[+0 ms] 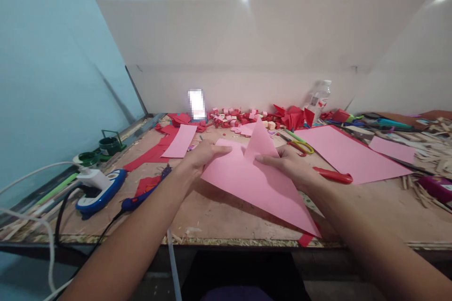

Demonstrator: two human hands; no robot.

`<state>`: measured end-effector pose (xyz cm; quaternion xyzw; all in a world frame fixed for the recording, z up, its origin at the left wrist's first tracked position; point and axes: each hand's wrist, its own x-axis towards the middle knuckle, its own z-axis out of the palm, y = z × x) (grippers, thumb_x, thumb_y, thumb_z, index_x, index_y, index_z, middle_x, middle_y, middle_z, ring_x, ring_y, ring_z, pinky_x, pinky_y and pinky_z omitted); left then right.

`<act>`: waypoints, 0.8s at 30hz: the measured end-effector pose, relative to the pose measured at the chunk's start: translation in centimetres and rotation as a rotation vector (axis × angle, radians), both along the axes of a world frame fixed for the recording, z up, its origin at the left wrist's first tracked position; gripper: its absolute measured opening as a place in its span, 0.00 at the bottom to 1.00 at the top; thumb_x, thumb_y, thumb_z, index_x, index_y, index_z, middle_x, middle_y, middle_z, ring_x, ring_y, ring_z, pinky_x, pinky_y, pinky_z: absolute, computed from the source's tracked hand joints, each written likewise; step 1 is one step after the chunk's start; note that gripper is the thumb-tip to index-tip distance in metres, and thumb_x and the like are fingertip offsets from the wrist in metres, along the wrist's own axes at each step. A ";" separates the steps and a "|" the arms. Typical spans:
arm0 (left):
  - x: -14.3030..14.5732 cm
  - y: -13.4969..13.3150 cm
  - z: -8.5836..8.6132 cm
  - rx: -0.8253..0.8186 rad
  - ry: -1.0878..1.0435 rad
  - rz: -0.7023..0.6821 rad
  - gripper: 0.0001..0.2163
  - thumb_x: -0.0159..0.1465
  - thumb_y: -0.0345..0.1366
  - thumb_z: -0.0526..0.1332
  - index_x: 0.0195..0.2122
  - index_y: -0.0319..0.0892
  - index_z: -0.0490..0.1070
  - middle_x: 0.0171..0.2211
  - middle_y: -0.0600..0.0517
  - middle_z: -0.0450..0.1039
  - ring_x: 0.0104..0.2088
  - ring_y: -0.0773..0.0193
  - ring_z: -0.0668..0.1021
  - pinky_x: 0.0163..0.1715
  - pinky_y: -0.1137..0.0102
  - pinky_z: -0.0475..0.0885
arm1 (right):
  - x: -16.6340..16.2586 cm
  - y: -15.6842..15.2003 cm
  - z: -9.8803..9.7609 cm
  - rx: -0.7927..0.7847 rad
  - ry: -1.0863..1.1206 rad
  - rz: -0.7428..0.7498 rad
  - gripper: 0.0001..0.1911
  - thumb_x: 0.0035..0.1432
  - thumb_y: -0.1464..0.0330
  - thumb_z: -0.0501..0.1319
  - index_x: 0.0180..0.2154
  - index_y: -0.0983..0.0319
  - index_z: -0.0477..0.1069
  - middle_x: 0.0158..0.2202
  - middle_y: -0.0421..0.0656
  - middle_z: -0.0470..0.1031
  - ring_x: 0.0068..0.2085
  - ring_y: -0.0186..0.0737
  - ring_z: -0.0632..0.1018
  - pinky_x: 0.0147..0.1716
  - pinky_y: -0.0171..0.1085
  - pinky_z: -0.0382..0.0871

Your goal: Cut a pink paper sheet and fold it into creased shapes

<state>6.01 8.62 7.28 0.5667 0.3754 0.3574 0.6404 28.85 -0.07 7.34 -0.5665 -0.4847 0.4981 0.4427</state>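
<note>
Both hands, left hand (201, 157) and right hand (291, 164), are pinching the folded pink paper (257, 181), fingers closed, above the bench (219, 211).

A: Where is room lying open on the tabletop (226, 216)?

B: Bare wood is showing along the front edge, under the pink paper (254, 183), and right of it below the red-handled knife (334, 177).

A: What is blocking?

B: Scissors (300, 145) and a big pink sheet (349, 155) are lying to the right; a bottle (319, 96) and red scraps (247, 117) are crowding the back; a power strip (97, 190) with cables is sitting left.
</note>
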 end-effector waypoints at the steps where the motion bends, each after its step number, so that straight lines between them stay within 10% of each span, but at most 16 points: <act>1: 0.0 0.1 0.0 0.003 -0.008 0.002 0.19 0.44 0.39 0.79 0.37 0.39 0.82 0.38 0.42 0.85 0.37 0.48 0.85 0.34 0.62 0.79 | 0.0 0.0 0.0 0.003 0.005 0.000 0.18 0.43 0.58 0.80 0.22 0.66 0.79 0.22 0.47 0.79 0.20 0.38 0.74 0.17 0.33 0.63; 24: -0.8 1.1 -0.2 0.078 -0.010 0.180 0.19 0.44 0.43 0.78 0.35 0.40 0.82 0.39 0.44 0.84 0.41 0.51 0.83 0.37 0.65 0.78 | 1.9 1.4 -1.4 -0.005 0.125 -0.022 0.13 0.43 0.66 0.79 0.29 0.67 0.82 0.34 0.52 0.84 0.31 0.44 0.81 0.28 0.35 0.73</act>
